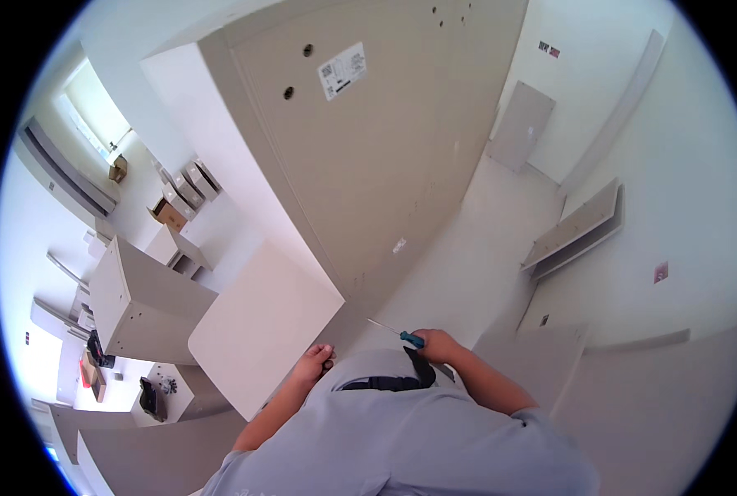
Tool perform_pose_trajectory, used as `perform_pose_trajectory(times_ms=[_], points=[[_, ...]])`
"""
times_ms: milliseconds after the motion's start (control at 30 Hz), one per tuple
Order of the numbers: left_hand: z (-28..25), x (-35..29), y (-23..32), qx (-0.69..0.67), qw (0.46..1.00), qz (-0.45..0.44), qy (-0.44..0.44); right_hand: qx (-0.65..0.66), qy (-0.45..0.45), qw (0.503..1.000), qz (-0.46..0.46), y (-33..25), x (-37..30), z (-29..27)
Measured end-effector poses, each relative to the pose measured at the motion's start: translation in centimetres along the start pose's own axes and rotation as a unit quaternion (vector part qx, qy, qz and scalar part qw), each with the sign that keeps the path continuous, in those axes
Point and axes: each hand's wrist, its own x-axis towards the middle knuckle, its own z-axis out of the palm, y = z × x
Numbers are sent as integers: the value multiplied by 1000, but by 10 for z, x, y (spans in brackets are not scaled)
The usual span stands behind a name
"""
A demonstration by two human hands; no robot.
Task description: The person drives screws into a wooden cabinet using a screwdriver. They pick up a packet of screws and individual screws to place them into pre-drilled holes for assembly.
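My right hand [436, 345] is closed around the teal handle of a screwdriver [411, 338], whose thin shaft points forward and left. My left hand [314, 361] hangs at waist height with its fingers curled in. Something small and dark shows at those fingers, too small to name. In front of me rises a tall beige cabinet [368, 149], with dark holes and a white label [343, 71] on its side. A pale flat panel [265, 326] stands beside my left hand, at the cabinet's lower left.
Another beige cabinet [141, 306] stands to the left. A dark bag [152, 398] and small scattered parts lie on a surface near it. Cardboard boxes [170, 217] sit farther back. Along the right wall are long panels [575, 227], and one board [521, 124] leans at the far end.
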Motion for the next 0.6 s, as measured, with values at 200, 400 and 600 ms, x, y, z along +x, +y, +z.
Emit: perform_pose_trajectory(times_ms=[200, 400, 600], points=[[31, 14, 24, -62, 996, -45, -46, -7, 21, 997, -76, -24, -18, -55], [91, 38, 61, -65, 995, -56, -53, -24, -22, 997, -64, -34, -19, -87], [129, 61, 67, 90, 994, -52, -44, -35, -13, 997, -67, -2, -29, -106]])
